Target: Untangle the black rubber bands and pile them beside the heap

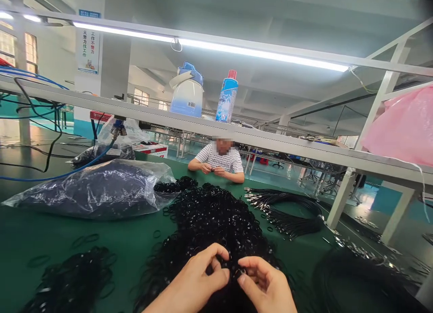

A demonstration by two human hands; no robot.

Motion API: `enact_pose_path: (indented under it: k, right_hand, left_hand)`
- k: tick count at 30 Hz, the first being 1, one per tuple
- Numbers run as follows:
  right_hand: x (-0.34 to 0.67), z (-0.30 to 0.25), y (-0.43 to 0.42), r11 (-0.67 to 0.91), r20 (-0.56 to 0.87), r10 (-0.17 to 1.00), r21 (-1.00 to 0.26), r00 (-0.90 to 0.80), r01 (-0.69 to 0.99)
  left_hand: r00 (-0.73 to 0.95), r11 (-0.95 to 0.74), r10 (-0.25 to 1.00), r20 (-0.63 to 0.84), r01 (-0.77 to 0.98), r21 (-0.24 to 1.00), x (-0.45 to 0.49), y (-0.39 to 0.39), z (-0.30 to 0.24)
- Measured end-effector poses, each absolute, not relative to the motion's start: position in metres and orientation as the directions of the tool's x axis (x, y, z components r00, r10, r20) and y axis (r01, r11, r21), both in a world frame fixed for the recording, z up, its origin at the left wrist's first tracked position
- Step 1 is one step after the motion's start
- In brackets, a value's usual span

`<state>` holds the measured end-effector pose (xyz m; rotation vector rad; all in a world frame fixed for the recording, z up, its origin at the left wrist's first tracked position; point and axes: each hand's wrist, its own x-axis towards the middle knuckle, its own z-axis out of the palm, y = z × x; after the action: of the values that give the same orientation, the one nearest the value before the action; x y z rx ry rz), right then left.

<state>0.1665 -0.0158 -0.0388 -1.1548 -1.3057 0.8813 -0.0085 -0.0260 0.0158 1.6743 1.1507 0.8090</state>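
Observation:
My left hand and my right hand meet at the bottom middle, fingers pinched together over a big heap of small black rubber rings on the green table. Both hands pinch at small black rings where the fingertips meet; how many each holds I cannot make out. A smaller pile of black rings lies to the left of my left hand.
A clear plastic bag of black parts lies at the left. A bundle of black cables with metal ends lies at the right. Across the table sits a person in a striped shirt. On the overhead shelf stand a flask and a spray can. A pink bag sits at right.

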Motion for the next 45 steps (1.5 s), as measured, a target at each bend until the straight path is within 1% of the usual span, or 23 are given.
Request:
enact_pose_path:
  k: [4,6,9,13,15,19,21,24,27,30,33,35,41,45]
  right_hand:
    - [0.163,-0.042,-0.016,0.217,0.22,0.975,-0.974,0.038,0.069]
    - [0.162,-0.043,-0.016,0.204,0.204,0.979,-0.979,0.023,0.027]
    - [0.161,-0.041,-0.016,0.207,0.207,0.978,-0.978,0.024,-0.011]
    - [0.163,-0.037,-0.017,0.209,0.208,0.977,-0.977,0.039,-0.029]
    - [0.164,-0.036,-0.017,0.202,0.201,0.978,-0.979,0.05,-0.032]
    - [0.164,-0.038,-0.016,0.205,0.202,0.976,-0.978,0.085,-0.029]
    - [0.164,-0.041,-0.014,0.219,0.217,0.97,-0.976,0.112,-0.008]
    - [0.163,-0.045,-0.013,0.234,0.24,0.962,-0.971,0.132,0.053]
    - [0.16,-0.046,-0.013,0.235,0.245,0.962,-0.968,0.117,0.091]
    - [0.159,-0.042,-0.016,0.243,0.251,0.96,-0.967,0.124,0.071]
    - [0.158,-0.036,-0.018,0.247,0.246,0.959,-0.969,0.143,0.017]
    - [0.158,-0.033,-0.019,0.248,0.244,0.959,-0.969,0.144,-0.006]
    - [0.16,-0.024,-0.022,0.255,0.238,0.954,-0.964,0.183,-0.073]
    - [0.168,-0.017,-0.022,0.262,0.232,0.942,-0.96,0.242,-0.099]
  left_hand:
    - [0.32,-0.082,0.947,-0.026,0.318,0.945,0.0,-0.021,0.004]
    - [0.305,-0.039,0.951,-0.045,0.261,0.964,0.002,-0.015,-0.005]
    - [0.282,-0.019,0.959,-0.024,0.151,0.988,0.001,-0.006,-0.015]
    - [0.237,-0.043,0.971,0.014,0.114,0.993,-0.003,0.003,-0.018]
    - [0.221,-0.079,0.974,0.039,0.174,0.981,-0.006,0.003,-0.017]
    - [0.177,-0.18,0.978,0.115,0.418,0.89,-0.009,-0.006,-0.01]
    - [0.197,-0.198,0.973,0.12,0.45,0.871,-0.009,-0.012,-0.004]
    - [0.288,-0.153,0.957,0.038,0.387,0.909,-0.006,-0.019,0.003]
    - [0.352,-0.12,0.936,-0.005,0.333,0.935,0.0,-0.02,0.003]
    - [0.321,-0.071,0.947,-0.019,0.264,0.962,0.004,-0.014,-0.005]
    - [0.307,0.015,0.951,-0.046,0.105,0.994,0.003,-0.008,-0.015]
    - [0.32,0.054,0.945,-0.065,0.041,0.998,0.003,-0.006,-0.018]
    - [0.329,0.063,0.943,-0.056,-0.012,0.998,0.0,-0.007,-0.013]
    - [0.326,0.081,0.942,-0.086,0.028,0.996,-0.004,-0.004,-0.013]
